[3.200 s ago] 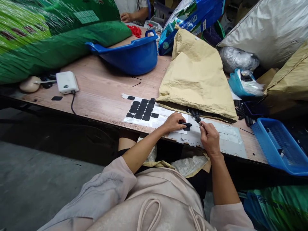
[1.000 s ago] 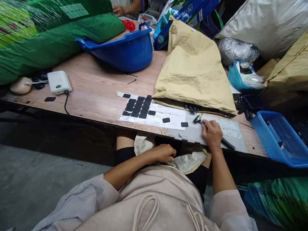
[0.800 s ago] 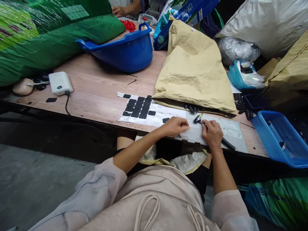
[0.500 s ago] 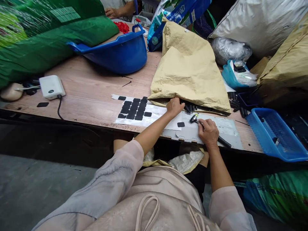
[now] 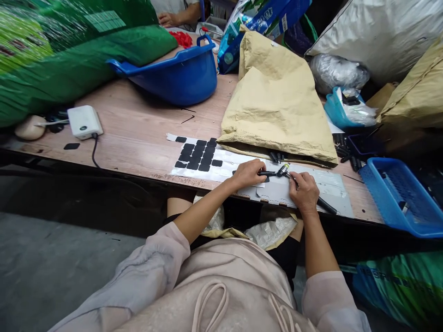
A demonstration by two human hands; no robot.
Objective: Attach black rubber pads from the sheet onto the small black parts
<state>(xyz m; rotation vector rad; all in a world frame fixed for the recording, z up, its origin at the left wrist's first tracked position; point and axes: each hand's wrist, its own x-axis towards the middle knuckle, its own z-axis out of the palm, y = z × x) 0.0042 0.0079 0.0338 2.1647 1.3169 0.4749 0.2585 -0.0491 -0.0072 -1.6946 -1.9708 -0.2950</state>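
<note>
My left hand point(image 5: 249, 174) is closed on a slim black rod-like piece point(image 5: 269, 174), whose far end meets or overlaps the tool's head. In my right hand point(image 5: 305, 190) is a small hammer point(image 5: 327, 206) with a black grip, a metal shaft and a dark head with a yellowish end. Both hands rest low over a grey board point(image 5: 332, 186). Left of them, a white sheet point(image 5: 221, 173) carries rows of black rounded-square pieces point(image 5: 200, 156). Several black cylindrical parts point(image 5: 276, 157) lie just beyond the hands, at the mouth of a tan paper sack point(image 5: 280, 97).
A blue basin point(image 5: 176, 76) stands at the back left, beside a green sack point(image 5: 86, 69). A white box with a cable point(image 5: 85, 122) sits at left. At right is a blue basket point(image 5: 398, 193). Another person's hand point(image 5: 168, 19) shows at the far side.
My left hand has drawn back from the sack's mouth towards me, bringing a black rod-like piece to the hammer head. The right hand keeps the hammer at nearly the same spot.
</note>
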